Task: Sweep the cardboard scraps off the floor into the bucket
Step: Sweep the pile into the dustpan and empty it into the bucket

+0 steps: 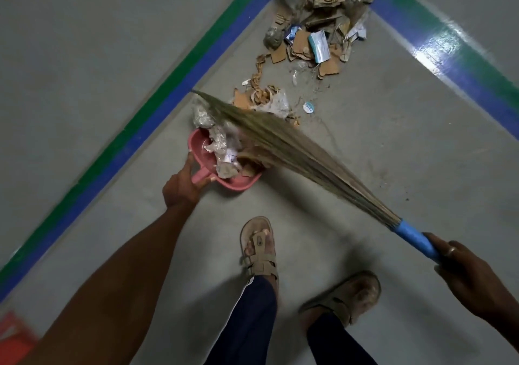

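Note:
A pile of cardboard scraps (pixel 317 25) mixed with paper and plastic wrappers lies on the grey floor near the top, trailing down toward a smaller heap (pixel 261 100). My left hand (pixel 181 186) grips the handle of a pink dustpan (pixel 227 180) set on the floor, with crumpled plastic and bits of cardboard in it. My right hand (pixel 466 275) holds the blue handle of a grass broom (pixel 292 151), whose bristles lie across the dustpan's mouth and over the scraps there. No bucket is in view.
Green and blue floor stripes (pixel 157 100) run diagonally at left and at the upper right (pixel 449 53). My sandalled feet (pixel 259 249) stand just below the dustpan. A red object (pixel 14 333) shows blurred at the bottom left corner.

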`<act>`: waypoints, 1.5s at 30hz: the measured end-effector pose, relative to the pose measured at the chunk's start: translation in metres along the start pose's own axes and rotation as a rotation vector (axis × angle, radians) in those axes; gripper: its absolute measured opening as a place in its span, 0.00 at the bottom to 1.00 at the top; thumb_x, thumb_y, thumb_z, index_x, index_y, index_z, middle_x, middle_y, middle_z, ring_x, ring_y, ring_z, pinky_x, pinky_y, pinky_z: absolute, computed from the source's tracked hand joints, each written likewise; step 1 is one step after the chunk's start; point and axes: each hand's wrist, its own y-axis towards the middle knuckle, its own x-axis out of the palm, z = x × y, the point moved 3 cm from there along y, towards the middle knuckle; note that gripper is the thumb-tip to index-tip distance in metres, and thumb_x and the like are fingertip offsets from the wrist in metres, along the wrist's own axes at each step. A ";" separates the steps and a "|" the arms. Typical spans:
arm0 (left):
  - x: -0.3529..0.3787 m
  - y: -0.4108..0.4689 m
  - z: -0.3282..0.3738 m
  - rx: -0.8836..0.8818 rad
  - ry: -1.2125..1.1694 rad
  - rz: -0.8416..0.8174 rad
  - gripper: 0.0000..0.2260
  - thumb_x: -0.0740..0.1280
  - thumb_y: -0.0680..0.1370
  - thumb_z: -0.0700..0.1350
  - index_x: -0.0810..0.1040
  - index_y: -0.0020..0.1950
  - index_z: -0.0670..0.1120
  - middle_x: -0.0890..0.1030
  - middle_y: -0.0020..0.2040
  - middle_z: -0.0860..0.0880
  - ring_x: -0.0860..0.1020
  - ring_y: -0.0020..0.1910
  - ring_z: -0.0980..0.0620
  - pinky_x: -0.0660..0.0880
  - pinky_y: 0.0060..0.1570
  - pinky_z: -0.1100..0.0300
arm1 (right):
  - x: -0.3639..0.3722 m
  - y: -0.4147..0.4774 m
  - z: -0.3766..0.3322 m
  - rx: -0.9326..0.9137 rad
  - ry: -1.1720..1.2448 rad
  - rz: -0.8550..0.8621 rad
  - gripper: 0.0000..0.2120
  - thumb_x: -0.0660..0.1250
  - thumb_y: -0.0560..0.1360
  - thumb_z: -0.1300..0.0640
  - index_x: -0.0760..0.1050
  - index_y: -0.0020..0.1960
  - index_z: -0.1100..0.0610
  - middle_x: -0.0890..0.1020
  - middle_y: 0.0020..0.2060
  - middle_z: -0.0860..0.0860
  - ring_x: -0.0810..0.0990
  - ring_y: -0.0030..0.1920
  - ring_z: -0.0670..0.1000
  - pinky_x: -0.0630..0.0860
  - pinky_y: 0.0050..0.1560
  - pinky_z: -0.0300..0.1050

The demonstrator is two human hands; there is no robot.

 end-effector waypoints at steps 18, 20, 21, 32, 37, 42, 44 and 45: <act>0.006 -0.006 0.026 -0.005 0.088 0.052 0.41 0.60 0.72 0.74 0.56 0.81 0.56 0.80 0.47 0.42 0.80 0.46 0.40 0.75 0.48 0.50 | 0.042 0.068 -0.043 0.112 0.137 -0.186 0.38 0.68 0.64 0.80 0.72 0.73 0.61 0.78 0.66 0.56 0.75 0.67 0.53 0.67 0.65 0.44; 0.000 -0.017 0.033 -0.027 0.085 0.040 0.39 0.64 0.74 0.69 0.56 0.81 0.56 0.80 0.48 0.40 0.80 0.47 0.39 0.74 0.48 0.50 | 0.040 0.050 -0.043 0.104 0.112 -0.222 0.38 0.67 0.65 0.80 0.72 0.73 0.60 0.79 0.66 0.54 0.75 0.67 0.53 0.68 0.65 0.45; -0.005 -0.024 0.037 -0.043 0.099 0.032 0.39 0.66 0.75 0.67 0.55 0.81 0.56 0.80 0.48 0.40 0.80 0.47 0.39 0.73 0.47 0.50 | 0.036 0.040 -0.043 0.099 0.101 -0.223 0.38 0.67 0.64 0.79 0.73 0.73 0.59 0.79 0.66 0.53 0.76 0.66 0.54 0.70 0.65 0.45; -0.139 -0.131 0.039 -0.061 -0.030 0.068 0.40 0.69 0.74 0.65 0.56 0.81 0.55 0.83 0.47 0.40 0.82 0.45 0.40 0.75 0.44 0.51 | -0.080 -0.086 -0.094 0.246 0.088 -0.106 0.38 0.66 0.65 0.80 0.75 0.71 0.57 0.82 0.61 0.53 0.79 0.61 0.53 0.69 0.54 0.24; -0.236 -0.186 0.030 -0.067 -0.040 0.091 0.38 0.69 0.75 0.64 0.57 0.81 0.57 0.83 0.50 0.40 0.82 0.47 0.39 0.74 0.44 0.51 | -0.149 -0.142 -0.157 0.209 0.096 -0.074 0.37 0.65 0.64 0.82 0.76 0.70 0.58 0.81 0.58 0.51 0.78 0.61 0.53 0.70 0.60 0.38; -0.310 -0.238 0.013 -0.112 -0.069 0.168 0.40 0.67 0.75 0.66 0.55 0.81 0.57 0.83 0.52 0.40 0.82 0.48 0.38 0.74 0.44 0.51 | -0.187 -0.177 -0.190 0.159 0.103 -0.069 0.38 0.65 0.63 0.83 0.75 0.70 0.61 0.80 0.60 0.51 0.77 0.65 0.55 0.68 0.60 0.25; -0.332 -0.262 0.010 -0.146 -0.097 0.198 0.40 0.67 0.74 0.66 0.54 0.81 0.57 0.83 0.52 0.40 0.82 0.48 0.39 0.74 0.44 0.52 | -0.202 -0.182 -0.198 0.100 0.113 -0.054 0.39 0.65 0.62 0.83 0.76 0.69 0.61 0.80 0.60 0.51 0.77 0.65 0.56 0.65 0.56 0.18; -0.341 -0.275 0.008 -0.173 -0.111 0.211 0.40 0.66 0.74 0.67 0.53 0.81 0.58 0.83 0.51 0.39 0.81 0.48 0.39 0.73 0.43 0.52 | -0.211 -0.187 -0.206 0.070 0.123 -0.059 0.39 0.65 0.62 0.83 0.75 0.69 0.61 0.80 0.60 0.52 0.77 0.65 0.55 0.66 0.56 0.19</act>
